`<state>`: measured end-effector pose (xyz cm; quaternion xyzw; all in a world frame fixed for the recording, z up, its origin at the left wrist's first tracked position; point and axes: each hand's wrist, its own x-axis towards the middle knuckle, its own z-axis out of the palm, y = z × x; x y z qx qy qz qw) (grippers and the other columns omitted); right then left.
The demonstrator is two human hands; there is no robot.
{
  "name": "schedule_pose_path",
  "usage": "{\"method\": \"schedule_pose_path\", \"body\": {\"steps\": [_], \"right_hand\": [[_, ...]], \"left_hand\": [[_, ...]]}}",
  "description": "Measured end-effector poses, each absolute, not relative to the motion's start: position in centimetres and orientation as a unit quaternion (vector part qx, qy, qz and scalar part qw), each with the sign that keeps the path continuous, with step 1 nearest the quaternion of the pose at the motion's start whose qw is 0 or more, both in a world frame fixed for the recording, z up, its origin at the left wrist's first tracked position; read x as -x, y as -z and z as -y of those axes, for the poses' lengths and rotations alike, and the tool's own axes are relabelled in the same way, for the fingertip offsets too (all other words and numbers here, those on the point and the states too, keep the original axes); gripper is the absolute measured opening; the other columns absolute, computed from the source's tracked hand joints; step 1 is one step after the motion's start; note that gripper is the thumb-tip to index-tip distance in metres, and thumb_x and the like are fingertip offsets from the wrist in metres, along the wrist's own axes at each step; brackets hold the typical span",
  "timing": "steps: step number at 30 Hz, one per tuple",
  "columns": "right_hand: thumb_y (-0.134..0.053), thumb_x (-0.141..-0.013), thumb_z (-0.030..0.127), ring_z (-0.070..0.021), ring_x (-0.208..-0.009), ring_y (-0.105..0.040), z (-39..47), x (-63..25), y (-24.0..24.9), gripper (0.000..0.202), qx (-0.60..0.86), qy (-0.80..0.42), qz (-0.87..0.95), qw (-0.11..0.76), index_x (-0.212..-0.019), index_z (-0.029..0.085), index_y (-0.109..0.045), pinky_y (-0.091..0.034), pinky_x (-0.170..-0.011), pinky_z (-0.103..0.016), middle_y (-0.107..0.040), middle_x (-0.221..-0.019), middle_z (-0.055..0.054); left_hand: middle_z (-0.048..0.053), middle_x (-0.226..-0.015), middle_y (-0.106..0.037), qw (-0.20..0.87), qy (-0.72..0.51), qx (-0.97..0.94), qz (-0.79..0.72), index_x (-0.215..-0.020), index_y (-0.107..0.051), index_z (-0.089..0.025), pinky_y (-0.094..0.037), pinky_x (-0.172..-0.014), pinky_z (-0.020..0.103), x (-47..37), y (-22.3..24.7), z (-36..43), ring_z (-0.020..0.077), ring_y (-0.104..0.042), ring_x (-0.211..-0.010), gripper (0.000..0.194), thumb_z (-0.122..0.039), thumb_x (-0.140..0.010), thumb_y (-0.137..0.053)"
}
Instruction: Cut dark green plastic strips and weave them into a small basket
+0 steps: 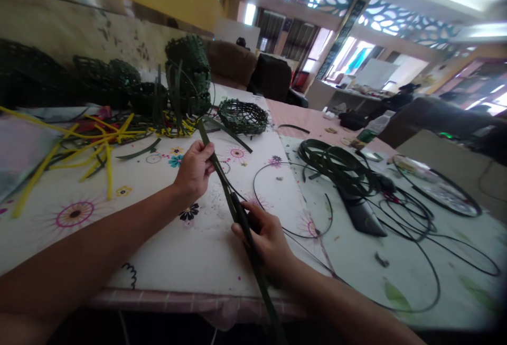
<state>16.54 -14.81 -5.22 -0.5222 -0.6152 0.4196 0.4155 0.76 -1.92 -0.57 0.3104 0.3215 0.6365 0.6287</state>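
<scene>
A long, flat dark green plastic strip (219, 168) runs slantwise over the table toward its front edge. My left hand (193, 175) pinches it near its far end, thumb on top. In my right hand (270, 236) is a slim black-handled tool (240, 213), lying along the strip; its exact kind is unclear. The strip passes under or beside my right fingers and hangs down past the table edge. A thin dark cord or strand (255, 186) loops on the cloth just right of my hands.
Woven dark green baskets (242, 117) stand at the back, beside yellow strips (109, 168) on the left. A coil of green strip (336, 162) lies to the right, above black cables (415, 213). White flowered cloth (158, 250) covers the table. Dark chairs (273, 78) stand behind.
</scene>
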Motion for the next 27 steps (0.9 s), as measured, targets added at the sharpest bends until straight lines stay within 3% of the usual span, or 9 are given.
{"method": "schedule_pose_path", "body": {"steps": [4,10,18,27], "right_hand": [[-0.071,-0.081,0.035,-0.0116,-0.066,-0.045,14.7,-16.6,4.8,0.027,0.515,-0.415,0.625,0.413,-0.100,0.017,-0.066,-0.036,-0.059,-0.024,-0.052,-0.072,0.002],[-0.067,-0.084,0.037,-0.0103,-0.061,-0.037,14.8,-16.7,4.3,0.021,0.506,-0.427,0.638,0.393,-0.087,0.016,-0.064,-0.031,-0.055,-0.024,-0.041,-0.066,0.004],[-0.073,-0.078,0.037,-0.0121,-0.062,-0.048,14.8,-16.5,5.1,0.038,0.535,-0.410,0.623,0.397,-0.110,0.016,-0.068,-0.037,-0.057,-0.024,-0.056,-0.069,0.002],[-0.073,-0.078,0.036,-0.0128,-0.065,-0.048,15.0,-16.5,4.7,0.039,0.531,-0.413,0.620,0.405,-0.111,0.017,-0.067,-0.038,-0.059,-0.025,-0.056,-0.072,0.002]], "left_hand": [[-0.008,-0.050,-0.036,0.627,-0.640,-0.307,-0.320,-0.066,-0.039,-0.017,-0.021,-0.037,0.014,-0.8,0.4,2.0,0.0026,-0.028,-0.037,0.031,-0.004,-0.091,-0.053],[-0.007,-0.049,-0.038,0.645,-0.631,-0.271,-0.334,-0.066,-0.047,-0.015,-0.020,-0.034,0.015,0.2,0.3,0.5,0.0023,-0.028,-0.036,0.027,-0.007,-0.092,-0.053],[-0.008,-0.049,-0.037,0.621,-0.657,-0.289,-0.317,-0.066,-0.041,-0.017,-0.020,-0.035,0.015,0.2,0.2,0.6,0.0024,-0.028,-0.036,0.032,-0.004,-0.092,-0.051],[-0.008,-0.048,-0.038,0.625,-0.637,-0.309,-0.329,-0.066,-0.039,-0.017,-0.022,-0.036,0.014,-0.7,-0.2,2.3,0.0024,-0.028,-0.036,0.032,-0.006,-0.093,-0.051]]}}
